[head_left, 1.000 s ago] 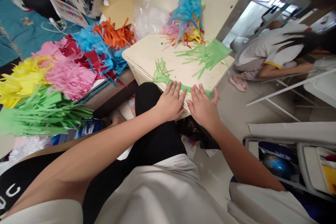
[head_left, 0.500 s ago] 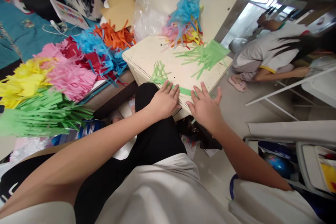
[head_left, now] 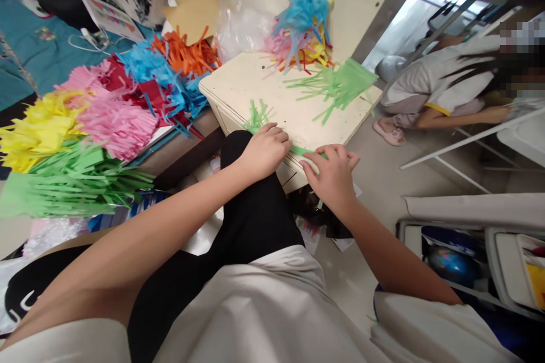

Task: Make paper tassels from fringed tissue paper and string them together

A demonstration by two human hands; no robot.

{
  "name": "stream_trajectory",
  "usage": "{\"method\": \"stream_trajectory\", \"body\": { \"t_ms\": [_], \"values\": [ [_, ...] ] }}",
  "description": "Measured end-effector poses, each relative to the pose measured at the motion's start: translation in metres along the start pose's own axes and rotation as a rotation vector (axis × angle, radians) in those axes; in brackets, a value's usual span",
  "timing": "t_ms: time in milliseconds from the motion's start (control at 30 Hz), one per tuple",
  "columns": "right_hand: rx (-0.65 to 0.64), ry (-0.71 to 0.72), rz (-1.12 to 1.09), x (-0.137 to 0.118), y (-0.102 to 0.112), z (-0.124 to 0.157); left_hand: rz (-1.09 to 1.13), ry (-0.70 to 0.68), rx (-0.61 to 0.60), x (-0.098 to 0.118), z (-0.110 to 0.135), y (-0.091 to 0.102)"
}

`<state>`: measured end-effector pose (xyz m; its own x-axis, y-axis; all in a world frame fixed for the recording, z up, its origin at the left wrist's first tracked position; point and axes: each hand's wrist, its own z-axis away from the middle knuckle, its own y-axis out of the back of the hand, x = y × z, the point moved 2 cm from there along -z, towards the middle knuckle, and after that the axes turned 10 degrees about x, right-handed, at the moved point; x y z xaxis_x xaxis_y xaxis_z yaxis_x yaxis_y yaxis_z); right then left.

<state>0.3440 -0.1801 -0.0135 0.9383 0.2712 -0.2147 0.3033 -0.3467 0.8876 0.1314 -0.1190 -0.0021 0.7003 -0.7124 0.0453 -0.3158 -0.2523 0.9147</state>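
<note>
A rolled strip of green fringed tissue paper [head_left: 299,151] lies along the near edge of the cream cabinet top [head_left: 238,82]. My left hand [head_left: 267,150] is closed over its left part, fingers curled down and the fringed end [head_left: 258,115] showing beyond them. On the right part, the bent fingers of my right hand [head_left: 334,173] pinch the paper at the cabinet's edge. Just the short green band between the hands is visible; the rest is under the fingers. Farther back on the cabinet lies another green fringed paper sheet [head_left: 347,84].
Blue, pink and yellow tassels [head_left: 302,17] are piled at the cabinet's back, beside a clear plastic bag [head_left: 242,28]. To the left are pink [head_left: 117,125], yellow [head_left: 38,130] and green fringed papers [head_left: 85,181]. A person [head_left: 443,79] crouches at the right near a white-legged table.
My fingers, spread flat on the green strip before, have curled in around it. The strip between my hands looks narrower. The view has shifted slightly.
</note>
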Motion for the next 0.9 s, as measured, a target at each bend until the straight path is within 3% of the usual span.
{"method": "stream_trajectory", "body": {
  "t_ms": [333, 900],
  "values": [
    [-0.022, -0.123, -0.107, 0.014, -0.008, -0.017, 0.106, 0.149, 0.01, -0.013, -0.001, -0.006],
    [-0.067, -0.223, -0.071, 0.031, -0.02, -0.034, 0.152, 0.256, -0.039, -0.024, -0.016, -0.012]
  ]
}}
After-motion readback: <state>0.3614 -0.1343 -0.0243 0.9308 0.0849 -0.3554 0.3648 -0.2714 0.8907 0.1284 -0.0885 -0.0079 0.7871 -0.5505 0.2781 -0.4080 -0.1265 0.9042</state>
